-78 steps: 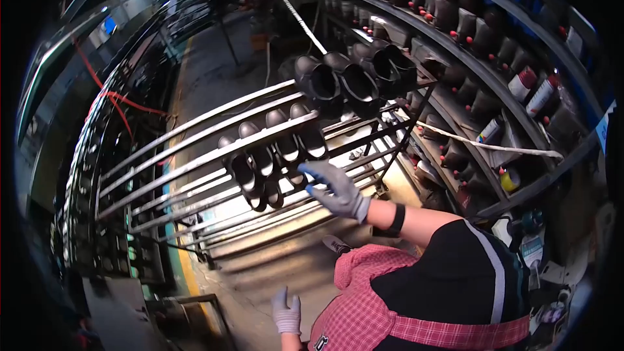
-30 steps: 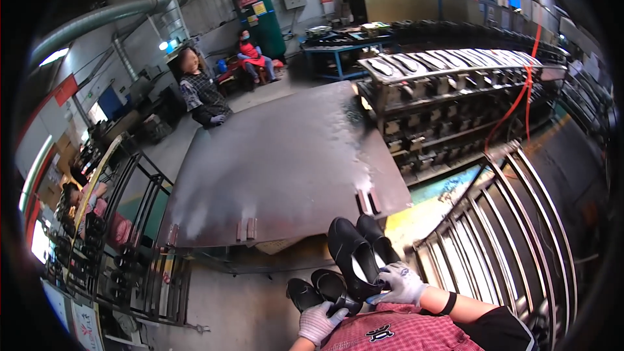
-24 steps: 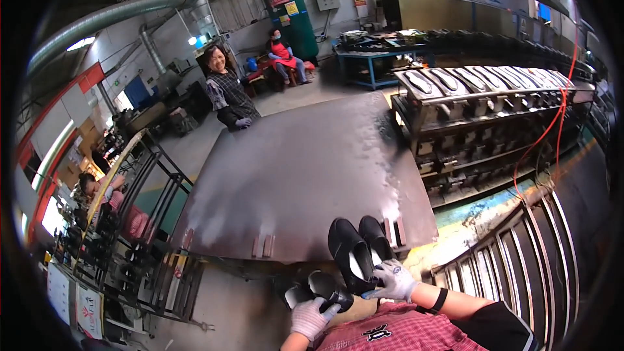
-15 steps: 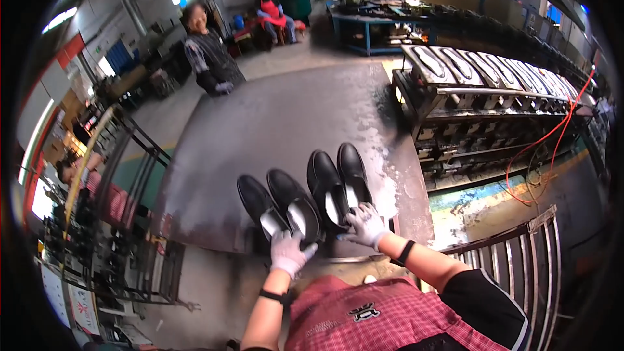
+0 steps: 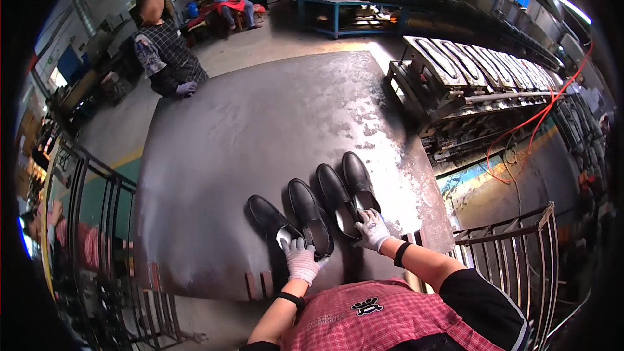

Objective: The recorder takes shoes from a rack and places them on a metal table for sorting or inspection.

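Two pairs of black slip-on shoes with pale insides lie side by side on a metal-topped table (image 5: 214,117), toes pointing away from me. My left hand (image 5: 302,262), in a whitish glove, is closed at the heels of the left pair, fingers at the opening of the leftmost shoe (image 5: 263,213) and thumb by the heel of its neighbour (image 5: 305,203). At the right pair, my gloved right hand (image 5: 374,229) grips the heels of the inner shoe (image 5: 333,187) and the outermost shoe (image 5: 355,170). Parts of the heels are hidden under my fingers.
A rack of shoe-sole moulds (image 5: 481,65) stands beyond the table's right side, with a red hose (image 5: 536,117) hanging there. A person (image 5: 166,52) stands at the far left corner; another sits behind. Metal rail frames flank the table at left (image 5: 97,182) and right (image 5: 513,247).
The shoes lie farther in from the table's near edge, with both hands still on their heels. The left pair's toes have spread apart. My view has shifted, and the standing person has turned.
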The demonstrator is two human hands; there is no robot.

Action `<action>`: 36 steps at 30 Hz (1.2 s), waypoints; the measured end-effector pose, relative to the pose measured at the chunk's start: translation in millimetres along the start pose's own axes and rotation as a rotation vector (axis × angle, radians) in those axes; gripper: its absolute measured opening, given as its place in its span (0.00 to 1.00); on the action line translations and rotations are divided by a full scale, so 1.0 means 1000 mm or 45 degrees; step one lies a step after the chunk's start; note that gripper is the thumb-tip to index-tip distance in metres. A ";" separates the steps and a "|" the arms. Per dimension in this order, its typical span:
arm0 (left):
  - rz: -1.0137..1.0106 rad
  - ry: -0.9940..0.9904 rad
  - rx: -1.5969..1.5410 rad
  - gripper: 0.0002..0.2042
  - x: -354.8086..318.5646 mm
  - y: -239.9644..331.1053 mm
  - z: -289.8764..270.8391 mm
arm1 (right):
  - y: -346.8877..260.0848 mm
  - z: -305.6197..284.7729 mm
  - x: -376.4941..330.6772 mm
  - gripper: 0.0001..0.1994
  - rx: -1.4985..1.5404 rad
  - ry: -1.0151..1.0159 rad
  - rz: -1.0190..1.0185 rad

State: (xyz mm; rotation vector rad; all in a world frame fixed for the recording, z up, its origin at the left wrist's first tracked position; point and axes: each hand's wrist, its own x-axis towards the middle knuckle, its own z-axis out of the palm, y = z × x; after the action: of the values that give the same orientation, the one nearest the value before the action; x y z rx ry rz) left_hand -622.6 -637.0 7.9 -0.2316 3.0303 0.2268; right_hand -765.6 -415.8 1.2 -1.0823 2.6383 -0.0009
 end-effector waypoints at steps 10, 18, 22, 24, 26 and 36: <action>-0.008 0.132 0.024 0.31 0.099 -0.052 -0.012 | -0.018 -0.007 0.062 0.42 0.277 0.554 0.390; -0.259 0.285 -0.007 0.37 -0.037 -0.063 0.014 | 0.008 0.077 -0.109 0.34 0.403 0.798 0.286; -0.762 0.128 0.086 0.37 -0.111 -0.082 0.023 | 0.013 0.112 -0.214 0.35 0.454 0.758 0.283; -0.892 0.128 0.089 0.36 -0.140 -0.090 0.026 | 0.021 0.138 -0.253 0.35 0.412 0.699 0.343; -0.921 0.133 0.093 0.34 -0.169 -0.088 0.036 | 0.030 0.165 -0.287 0.35 0.389 0.655 0.424; -0.478 -0.405 -0.108 0.19 -0.389 -0.094 0.170 | 0.053 0.305 -0.406 0.30 1.186 0.026 1.860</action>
State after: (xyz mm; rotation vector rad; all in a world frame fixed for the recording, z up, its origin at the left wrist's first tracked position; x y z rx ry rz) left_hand -211.3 -646.2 -132.1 -0.6902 2.6043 0.3247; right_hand -447.0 -65.5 -189.2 1.1058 2.2870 -0.7819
